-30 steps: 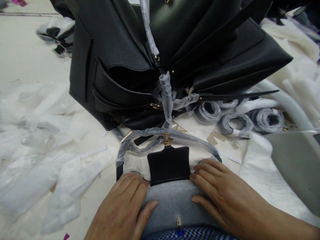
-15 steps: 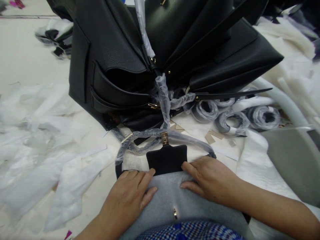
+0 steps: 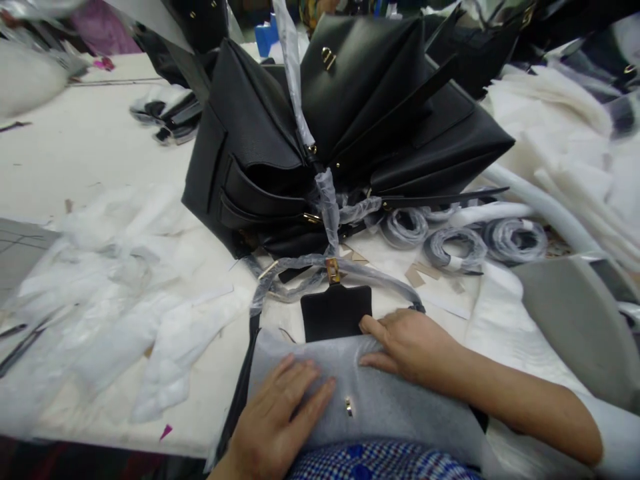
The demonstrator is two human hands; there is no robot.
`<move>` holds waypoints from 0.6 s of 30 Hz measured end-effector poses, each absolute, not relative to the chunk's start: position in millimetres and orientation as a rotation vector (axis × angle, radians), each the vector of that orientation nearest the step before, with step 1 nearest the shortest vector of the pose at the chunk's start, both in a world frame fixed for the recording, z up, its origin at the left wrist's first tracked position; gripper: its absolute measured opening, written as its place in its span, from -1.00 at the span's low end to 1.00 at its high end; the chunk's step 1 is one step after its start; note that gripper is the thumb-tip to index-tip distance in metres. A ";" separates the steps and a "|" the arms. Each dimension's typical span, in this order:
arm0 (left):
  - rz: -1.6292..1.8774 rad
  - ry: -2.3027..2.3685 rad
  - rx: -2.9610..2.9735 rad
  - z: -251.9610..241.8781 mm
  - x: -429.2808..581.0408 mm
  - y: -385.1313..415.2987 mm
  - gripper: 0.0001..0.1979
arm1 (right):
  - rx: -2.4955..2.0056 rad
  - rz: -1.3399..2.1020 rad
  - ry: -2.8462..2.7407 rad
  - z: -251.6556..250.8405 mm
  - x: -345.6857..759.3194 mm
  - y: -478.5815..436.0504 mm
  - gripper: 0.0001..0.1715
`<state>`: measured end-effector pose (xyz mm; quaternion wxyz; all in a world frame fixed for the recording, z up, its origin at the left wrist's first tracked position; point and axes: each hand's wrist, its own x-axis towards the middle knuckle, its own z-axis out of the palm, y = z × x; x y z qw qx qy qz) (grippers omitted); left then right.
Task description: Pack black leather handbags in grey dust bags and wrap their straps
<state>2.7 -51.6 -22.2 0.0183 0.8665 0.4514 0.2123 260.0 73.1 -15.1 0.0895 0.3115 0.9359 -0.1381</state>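
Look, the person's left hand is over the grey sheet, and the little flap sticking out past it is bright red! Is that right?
Not quite: the head view shows that the little flap is black, not bright red. The left hand is over the grey sheet.

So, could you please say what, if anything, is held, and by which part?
The right hand seems to hold the grey panel by its top edge; the left hand lies on it.

1. Bag wkshp, by the look.
2. Blk leather bags (image 3: 370, 87) grouped upper ctr.
3. Plastic-wrapped coils (image 3: 494, 241), ctr R.
4. Wht sheets (image 3: 115, 300) strewn lower L on big worktable (image 3: 45, 163).
5. Brown scraps (image 3: 414, 276) nr ctr.
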 end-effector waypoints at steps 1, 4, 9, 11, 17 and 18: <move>0.597 1.303 2.669 -18.5 3.7 -51.7 -0.65 | 0.930 -0.408 2.789 -14.6 260.1 73.0 -0.45; 0.310 1.234 2.580 -10.4 9.8 -55.1 -0.30 | 0.936 -0.392 2.792 -12.9 260.3 72.4 -0.42; 0.168 1.336 2.585 -22.7 17.6 -70.0 -0.30 | 0.960 -0.337 2.827 -14.1 262.6 70.1 -0.41; 0.173 1.370 2.580 -29.1 19.0 -73.7 -0.30 | 0.964 -0.336 2.847 -12.9 263.5 69.1 -0.40; 0.180 1.400 2.610 -29.7 20.6 -73.5 -0.32 | 0.920 -0.292 3.013 10.3 263.7 57.0 -0.49; 0.187 1.396 2.618 -29.0 20.7 -73.3 -0.33 | 0.891 -0.298 3.061 13.3 264.1 51.5 -0.48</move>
